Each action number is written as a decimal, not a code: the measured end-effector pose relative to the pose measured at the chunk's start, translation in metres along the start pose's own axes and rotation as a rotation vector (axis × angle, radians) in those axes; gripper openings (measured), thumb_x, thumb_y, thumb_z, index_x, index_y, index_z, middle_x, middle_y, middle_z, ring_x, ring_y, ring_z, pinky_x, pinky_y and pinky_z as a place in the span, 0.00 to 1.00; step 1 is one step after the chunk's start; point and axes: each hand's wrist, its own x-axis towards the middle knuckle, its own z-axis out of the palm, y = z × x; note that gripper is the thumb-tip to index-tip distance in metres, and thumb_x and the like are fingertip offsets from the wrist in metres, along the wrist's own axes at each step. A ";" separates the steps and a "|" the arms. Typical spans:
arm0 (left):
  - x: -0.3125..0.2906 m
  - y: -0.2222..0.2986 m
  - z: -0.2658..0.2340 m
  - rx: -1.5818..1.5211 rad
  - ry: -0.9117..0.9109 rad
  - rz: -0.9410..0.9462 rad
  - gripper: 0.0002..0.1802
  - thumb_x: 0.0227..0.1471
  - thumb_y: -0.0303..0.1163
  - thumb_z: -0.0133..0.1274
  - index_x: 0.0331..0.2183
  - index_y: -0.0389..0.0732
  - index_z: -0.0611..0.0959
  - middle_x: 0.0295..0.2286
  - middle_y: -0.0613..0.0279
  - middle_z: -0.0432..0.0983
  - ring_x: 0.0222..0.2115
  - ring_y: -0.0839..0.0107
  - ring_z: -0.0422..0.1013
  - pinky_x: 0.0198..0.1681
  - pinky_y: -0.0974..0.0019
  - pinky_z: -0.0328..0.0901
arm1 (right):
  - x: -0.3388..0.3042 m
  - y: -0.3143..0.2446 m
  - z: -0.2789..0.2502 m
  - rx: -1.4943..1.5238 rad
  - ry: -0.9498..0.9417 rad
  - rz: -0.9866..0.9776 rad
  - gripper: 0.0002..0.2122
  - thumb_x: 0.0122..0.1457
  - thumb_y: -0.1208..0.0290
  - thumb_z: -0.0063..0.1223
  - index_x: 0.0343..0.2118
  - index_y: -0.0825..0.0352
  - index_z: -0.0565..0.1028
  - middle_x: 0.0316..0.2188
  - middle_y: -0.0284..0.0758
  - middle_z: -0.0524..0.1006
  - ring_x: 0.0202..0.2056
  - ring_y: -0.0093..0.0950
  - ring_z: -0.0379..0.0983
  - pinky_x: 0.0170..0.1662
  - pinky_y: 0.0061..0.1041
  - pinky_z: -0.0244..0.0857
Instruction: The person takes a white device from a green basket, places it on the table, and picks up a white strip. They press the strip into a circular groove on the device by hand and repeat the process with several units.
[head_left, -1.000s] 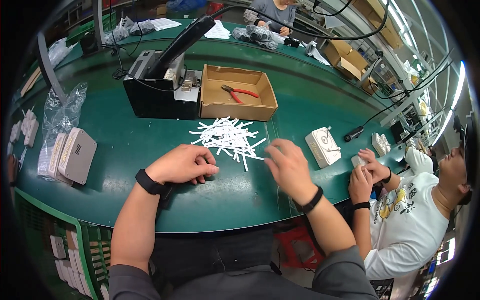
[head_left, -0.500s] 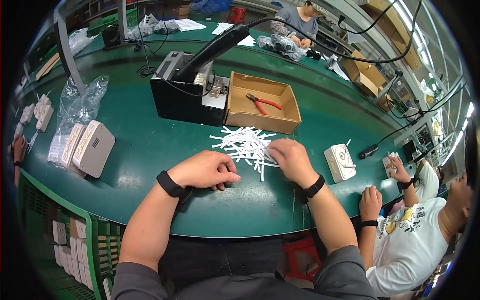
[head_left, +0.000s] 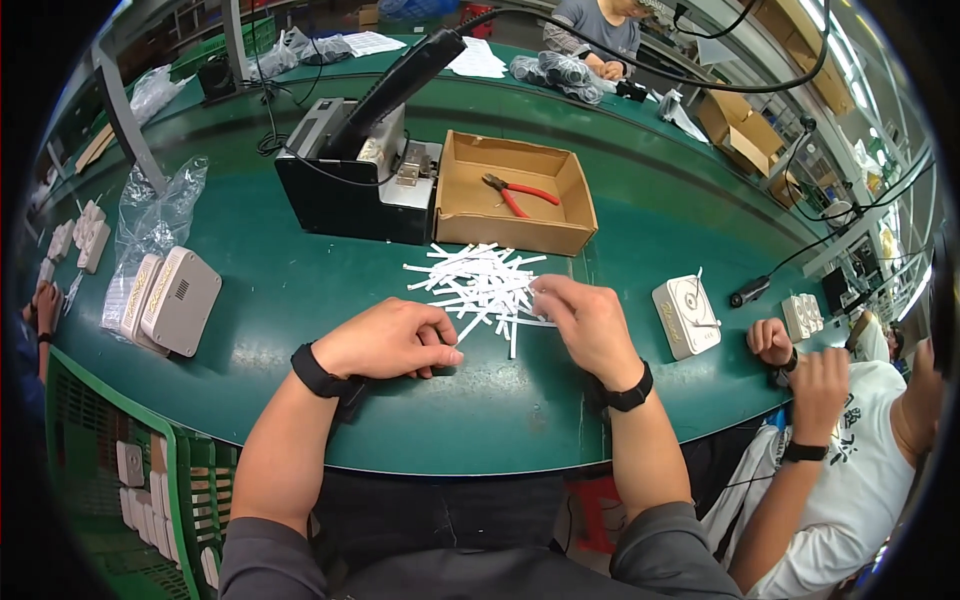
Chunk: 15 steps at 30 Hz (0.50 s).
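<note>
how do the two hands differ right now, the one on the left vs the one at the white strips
The left hand is curled into a loose fist resting on the green table, just short of the pile of thin white paper strips. The right hand reaches into the pile's near edge, its fingertips among the strips. Both are bare and wear a black wristband.

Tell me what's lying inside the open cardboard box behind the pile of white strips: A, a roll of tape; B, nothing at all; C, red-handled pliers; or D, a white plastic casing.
C: a pair of red-handled pliers lies on the floor of the cardboard box, just beyond the white strips that the right hand is reaching into.
</note>
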 end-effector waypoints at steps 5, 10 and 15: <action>-0.006 0.004 0.002 0.066 0.047 0.181 0.17 0.61 0.38 0.66 0.42 0.33 0.85 0.32 0.60 0.86 0.30 0.76 0.82 0.35 0.69 0.76 | -0.015 0.019 0.004 -0.026 0.050 -0.099 0.06 0.68 0.74 0.56 0.40 0.71 0.80 0.28 0.39 0.81 0.28 0.30 0.78 0.36 0.28 0.72; -0.050 0.005 -0.019 0.121 0.542 0.241 0.15 0.56 0.37 0.68 0.40 0.37 0.86 0.35 0.54 0.86 0.36 0.62 0.83 0.40 0.60 0.76 | -0.023 0.009 -0.022 0.204 0.106 0.174 0.06 0.71 0.73 0.52 0.41 0.70 0.78 0.23 0.28 0.74 0.24 0.18 0.69 0.28 0.21 0.64; -0.136 -0.043 -0.096 0.981 1.252 -0.239 0.25 0.51 0.37 0.70 0.49 0.42 0.83 0.46 0.51 0.81 0.48 0.49 0.77 0.51 0.51 0.72 | -0.021 -0.010 -0.016 0.202 0.111 0.080 0.05 0.71 0.76 0.51 0.42 0.71 0.77 0.22 0.30 0.74 0.21 0.18 0.68 0.25 0.21 0.62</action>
